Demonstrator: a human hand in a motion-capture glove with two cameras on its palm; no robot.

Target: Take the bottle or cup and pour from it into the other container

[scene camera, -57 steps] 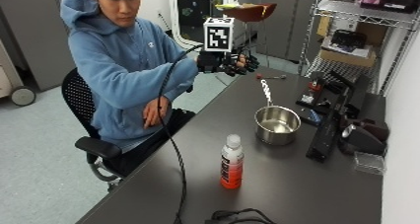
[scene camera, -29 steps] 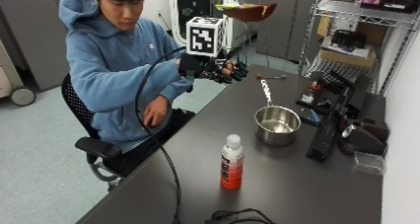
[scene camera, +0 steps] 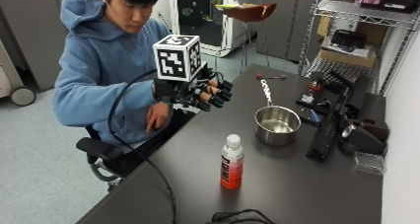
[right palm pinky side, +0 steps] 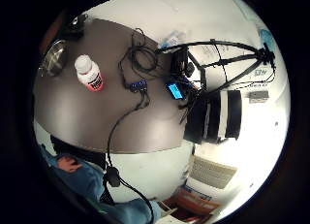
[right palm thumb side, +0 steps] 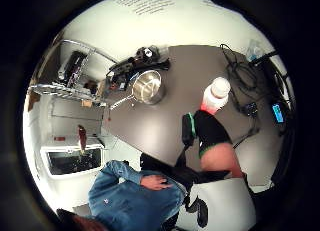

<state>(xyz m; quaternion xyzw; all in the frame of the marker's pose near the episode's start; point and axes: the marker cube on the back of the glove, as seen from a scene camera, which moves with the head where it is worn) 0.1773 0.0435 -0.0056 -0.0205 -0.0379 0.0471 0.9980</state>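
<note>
A clear bottle [scene camera: 231, 162] with a white cap and red-orange drink stands upright on the dark table [scene camera: 197, 184], near its front. Behind it and a little right sits an empty steel saucepan [scene camera: 277, 125], handle pointing away. My gloved right hand [scene camera: 197, 93] hovers over the table's left edge, left of the pan and well above the bottle. Its fingers are spread and hold nothing. The palm views look down on the bottle [right palm thumb side: 215, 95] [right palm pinky side: 88, 72] and the pan [right palm thumb side: 147, 86] [right palm pinky side: 53, 56] from a distance, with one fingertip [right palm thumb side: 210, 136] showing.
Black devices and a stand [scene camera: 328, 130] crowd the table's right side. Cables [scene camera: 236, 216] lie at the front edge. A wire shelf [scene camera: 354, 36] stands behind the table. The person's bare left hand [scene camera: 157, 118] rests on their lap.
The gloved hand has come down and back toward the person, from above the table's far left edge to lower over the near left edge. Bottle and pan have not moved.
</note>
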